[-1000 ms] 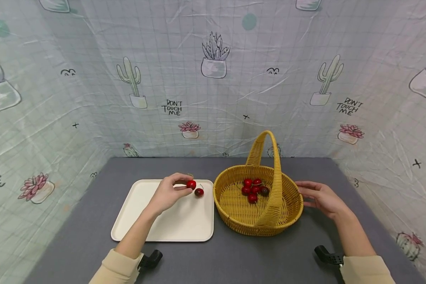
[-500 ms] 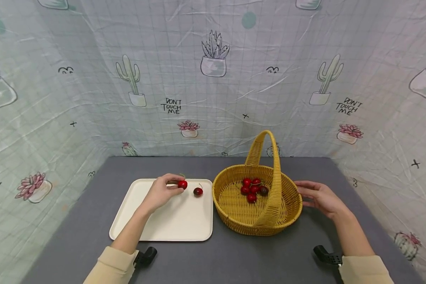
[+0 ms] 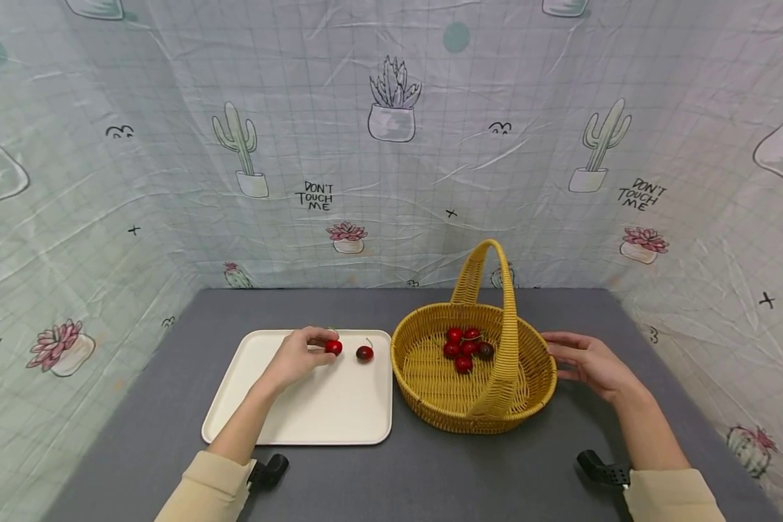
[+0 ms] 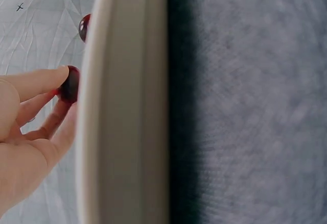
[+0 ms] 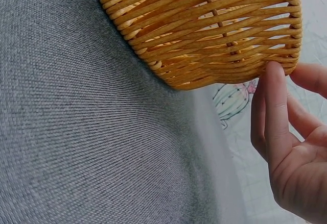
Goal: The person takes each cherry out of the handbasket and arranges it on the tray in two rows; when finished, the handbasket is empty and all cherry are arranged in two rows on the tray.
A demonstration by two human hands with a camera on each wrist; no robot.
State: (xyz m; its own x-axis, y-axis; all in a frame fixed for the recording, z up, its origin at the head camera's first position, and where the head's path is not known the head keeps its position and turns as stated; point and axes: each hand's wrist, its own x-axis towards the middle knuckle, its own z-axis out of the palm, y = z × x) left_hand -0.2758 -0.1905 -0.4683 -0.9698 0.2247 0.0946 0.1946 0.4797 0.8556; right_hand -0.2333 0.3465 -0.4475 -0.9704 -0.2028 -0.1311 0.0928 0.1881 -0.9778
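Pinching cherry [image 3: 334, 348] w/ our L hand [image 3: 297, 358], nr far edge of tray [image 3: 326, 413] | R hand [image 3: 589, 364] fingertips on R rim of basket [image 3: 440, 416] | prob. light, slick, bruisable; we'd hold sides gently

A dark grey cloth-textured tabletop [image 3: 463, 478] carries a cream rectangular tray [image 3: 326, 417] with rounded corners. Just right of the tray stands a yellow woven basket [image 3: 431, 410] with an arched handle.
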